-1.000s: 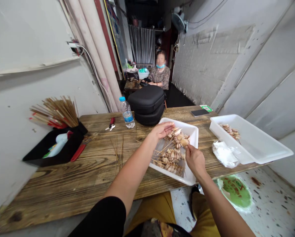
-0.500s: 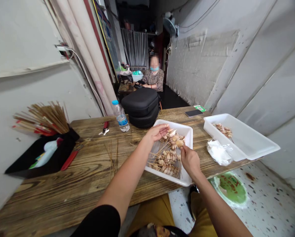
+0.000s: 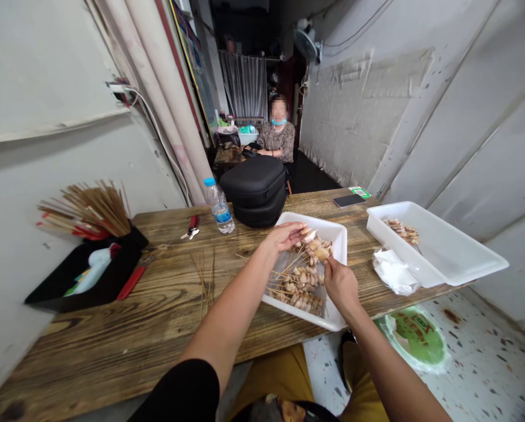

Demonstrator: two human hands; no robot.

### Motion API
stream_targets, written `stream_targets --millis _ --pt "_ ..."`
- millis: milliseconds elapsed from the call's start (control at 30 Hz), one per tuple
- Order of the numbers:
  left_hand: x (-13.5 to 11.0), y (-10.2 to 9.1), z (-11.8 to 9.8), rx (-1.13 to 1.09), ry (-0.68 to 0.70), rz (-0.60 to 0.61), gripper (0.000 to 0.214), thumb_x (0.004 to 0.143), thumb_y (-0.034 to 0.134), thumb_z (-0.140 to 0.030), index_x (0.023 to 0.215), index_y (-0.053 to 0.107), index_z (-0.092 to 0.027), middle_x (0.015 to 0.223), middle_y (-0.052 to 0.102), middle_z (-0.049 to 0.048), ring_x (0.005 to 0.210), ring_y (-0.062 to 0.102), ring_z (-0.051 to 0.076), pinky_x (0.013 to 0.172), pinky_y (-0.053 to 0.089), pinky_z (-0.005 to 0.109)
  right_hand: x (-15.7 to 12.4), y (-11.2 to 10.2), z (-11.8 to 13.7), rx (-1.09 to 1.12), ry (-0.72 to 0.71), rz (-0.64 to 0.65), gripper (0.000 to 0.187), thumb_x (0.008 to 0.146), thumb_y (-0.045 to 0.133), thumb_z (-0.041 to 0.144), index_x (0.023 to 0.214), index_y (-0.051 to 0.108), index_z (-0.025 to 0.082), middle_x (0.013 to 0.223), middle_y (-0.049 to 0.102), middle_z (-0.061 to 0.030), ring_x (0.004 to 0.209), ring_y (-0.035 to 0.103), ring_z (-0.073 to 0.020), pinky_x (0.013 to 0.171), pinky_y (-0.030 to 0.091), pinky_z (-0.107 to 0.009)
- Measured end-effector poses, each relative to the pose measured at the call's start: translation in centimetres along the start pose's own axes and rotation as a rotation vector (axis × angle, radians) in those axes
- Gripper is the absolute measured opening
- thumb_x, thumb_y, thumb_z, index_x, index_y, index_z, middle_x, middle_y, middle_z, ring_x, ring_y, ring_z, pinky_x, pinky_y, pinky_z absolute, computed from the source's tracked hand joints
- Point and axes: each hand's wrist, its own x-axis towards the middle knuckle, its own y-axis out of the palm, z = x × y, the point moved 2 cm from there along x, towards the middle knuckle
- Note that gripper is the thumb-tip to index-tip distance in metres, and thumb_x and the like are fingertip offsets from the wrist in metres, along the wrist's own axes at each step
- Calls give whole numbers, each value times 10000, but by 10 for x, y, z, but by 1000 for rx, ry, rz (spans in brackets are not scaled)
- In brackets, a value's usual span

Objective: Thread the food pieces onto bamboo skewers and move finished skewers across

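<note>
A white plastic tray [image 3: 340,234] stands on the wooden table before me, holding several skewers [image 3: 300,287] of pale, brownish food pieces. Their bare stick ends point mostly left. My left hand [image 3: 286,235] reaches over the tray's far side, its fingertips together around a pale piece at the upper end of the pile. At the tray's right side my right hand [image 3: 341,282] is closed, thumb and fingers pinching the end of a loaded skewer [image 3: 321,253]. My fingers partly hide what they grip.
Loose bamboo sticks [image 3: 207,281] lie left of the tray. Beyond stand a water bottle [image 3: 221,211] and black cases [image 3: 256,187]. A second white tray [image 3: 460,258], a plastic bag [image 3: 394,271] and a phone [image 3: 349,201] are right. A black stick holder [image 3: 86,293] stands left. Another person [image 3: 277,138] sits behind.
The view has shifted slightly, so everything appears a little further right. My left fingers have drawn in somewhat around the pale piece. My right hand keeps its pinch in nearly the same place.
</note>
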Motion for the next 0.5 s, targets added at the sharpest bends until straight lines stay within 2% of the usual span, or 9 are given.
stream_targets --millis 233,333,367,433,500 --pt "3 -1 7 28 -99 9 107 796 569 -54 805 649 -124 722 706 46 696 677 144 724 544 275 0 2 1 -3 8 1 292 936 365 237 888 641 155 801 692 -99 650 603 -153 552 274 -237" --pt "2 2 7 2 -132 35 72 813 581 -113 837 646 -134 735 704 46 716 679 151 723 540 277 0 3 1 15 9 -15 295 932 365 240 891 643 150 787 689 -100 653 604 -156 557 289 -235" --pt "2 4 6 -22 -118 70 65 816 603 -168 859 643 -140 771 707 53 744 680 157 735 539 286 0 4 0 40 4 -25 294 928 366 236 893 646 151 783 688 -97 655 605 -155 562 298 -232" --pt "0 7 3 -54 -43 127 201 803 643 -320 913 627 -153 879 708 75 821 678 175 763 536 312 1 4 -6 117 -23 -44 300 917 364 231 876 652 156 753 682 -82 648 603 -153 578 322 -228" --pt "0 5 1 20 78 67 318 782 652 -419 957 613 -157 942 700 92 874 670 183 789 526 319 5 1 -20 189 -61 -70 324 911 350 250 833 652 159 702 669 -67 621 596 -154 588 341 -231"
